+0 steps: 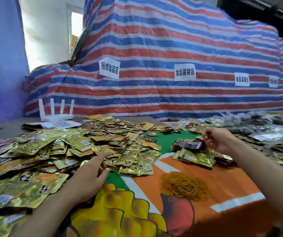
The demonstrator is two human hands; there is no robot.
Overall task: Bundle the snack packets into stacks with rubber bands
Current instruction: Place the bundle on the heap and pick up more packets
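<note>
A big loose heap of gold snack packets [68, 147] covers the left and middle of the table. My left hand [92, 170] reaches over its near edge, fingers stretched out and touching the packets, holding nothing. A small stack of gold packets [195, 157] lies to the right, with a dark packet bundle [188, 144] on top of it. My right hand [217, 139] hovers just right of that bundle with fingers loosely curled; I see nothing in them. A pile of yellow rubber bands [185, 187] lies on the orange cloth between my arms.
The printed tablecloth [223, 182] shows bare in front of me. A white router [55, 113] and a QR-code sheet [62, 124] sit at the back left. Bagged packets [260, 124] fill the back right. A striped tarp [154, 48] with paper labels rises behind.
</note>
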